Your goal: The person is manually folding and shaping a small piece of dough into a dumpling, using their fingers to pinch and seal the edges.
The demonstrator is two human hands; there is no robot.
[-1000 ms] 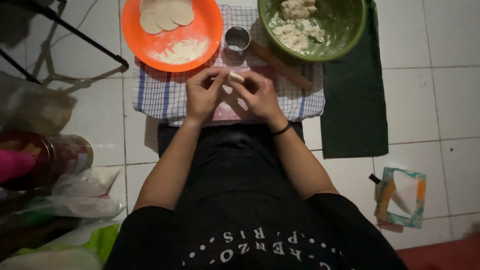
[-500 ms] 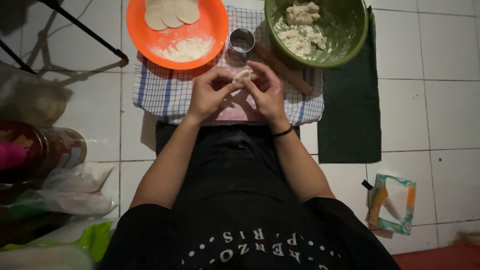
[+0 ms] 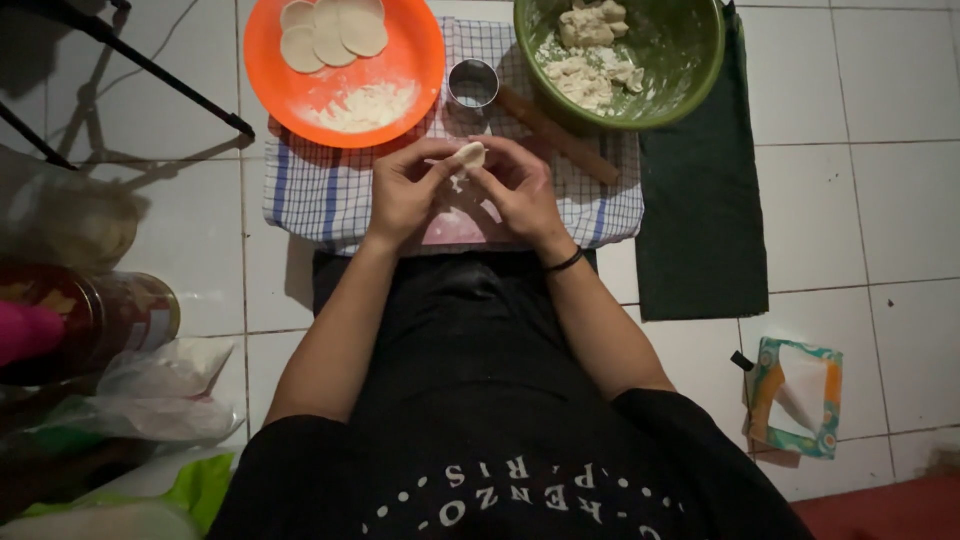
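My left hand (image 3: 405, 190) and my right hand (image 3: 520, 190) meet over a pink board (image 3: 462, 225) on a checked cloth (image 3: 320, 190). Together they pinch a small piece of pale dough (image 3: 468, 156) between the fingertips, lifted a little off the board. An orange plate (image 3: 345, 70) beyond my left hand carries flat dough rounds (image 3: 332, 25) and a heap of flour (image 3: 365, 105). A green bowl (image 3: 690, 70) beyond my right hand holds dough lumps (image 3: 590, 50). A small metal ring cutter (image 3: 473, 83) stands between plate and bowl.
A wooden rolling pin (image 3: 560, 135) lies by the bowl. A dark green cloth (image 3: 700, 210) covers the white tiles on the right. A tissue box (image 3: 795, 395) sits at lower right. Jars (image 3: 100, 315) and plastic bags (image 3: 160, 395) crowd the left. Black metal legs (image 3: 130, 65) cross the upper left.
Both hands have raised the dough piece off the board and drawn it up between the fingertips. The view has shifted slightly.
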